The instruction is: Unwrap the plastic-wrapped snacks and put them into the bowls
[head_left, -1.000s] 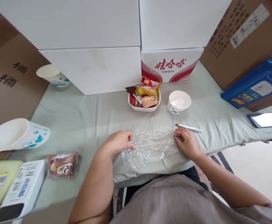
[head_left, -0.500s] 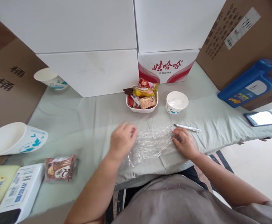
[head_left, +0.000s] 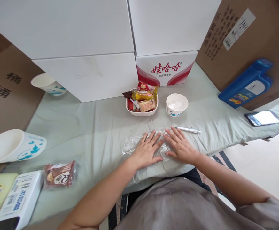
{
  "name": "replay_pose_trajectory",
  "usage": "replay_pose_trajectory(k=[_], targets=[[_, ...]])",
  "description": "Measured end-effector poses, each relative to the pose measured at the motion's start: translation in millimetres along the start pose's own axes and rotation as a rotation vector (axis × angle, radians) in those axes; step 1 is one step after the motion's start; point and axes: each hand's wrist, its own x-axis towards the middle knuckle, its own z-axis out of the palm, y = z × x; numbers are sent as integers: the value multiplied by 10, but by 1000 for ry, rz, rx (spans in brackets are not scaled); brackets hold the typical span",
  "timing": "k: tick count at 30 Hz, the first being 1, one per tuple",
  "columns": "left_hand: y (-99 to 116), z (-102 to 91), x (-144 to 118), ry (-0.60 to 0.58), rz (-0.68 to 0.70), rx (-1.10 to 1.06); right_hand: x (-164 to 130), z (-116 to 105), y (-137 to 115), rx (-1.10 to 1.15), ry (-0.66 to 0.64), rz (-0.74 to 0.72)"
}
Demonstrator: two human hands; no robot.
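Observation:
A crinkled sheet of clear plastic film (head_left: 131, 145) lies on the cloth-covered table near its front edge. My left hand (head_left: 147, 150) rests flat on the film, fingers spread and palm down. Beside it my right hand (head_left: 180, 145) also lies flat on the film, its fingers apart and pointing away from me. Parts of the film are hidden under both hands. Just beyond my right hand is a white pen (head_left: 189, 130). Farther back stands a white paper bowl (head_left: 177, 104) with something whitish and clear inside.
A white tray (head_left: 141, 113) of wrapped snacks stands before white boxes (head_left: 105, 76). At right are a blue bottle (head_left: 246, 84) and a phone (head_left: 262, 118). On the left lie a wrapped snack (head_left: 59, 174), a white box (head_left: 21, 195) and a large paper bowl (head_left: 31, 147).
My left hand has come down and right, opening flat on the film. My right hand has moved inward and spread out. The view has shifted slightly.

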Motion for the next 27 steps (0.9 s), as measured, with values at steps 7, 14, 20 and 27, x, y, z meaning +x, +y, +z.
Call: replay_pose_trajectory(k=[7, 14, 20, 27], targets=[[-331, -159, -441, 27, -131, 108, -200, 43, 90, 28, -141, -42], [-153, -352, -1058, 219, -46, 24, -501, -154, 162, 180, -125, -179], [-14, -190, -1207, 347, 28, -81, -587, -146, 94, 228, 16, -173], [-195, -329, -1009, 398, -312, -236, -357, -171, 87, 307, 107, 19]])
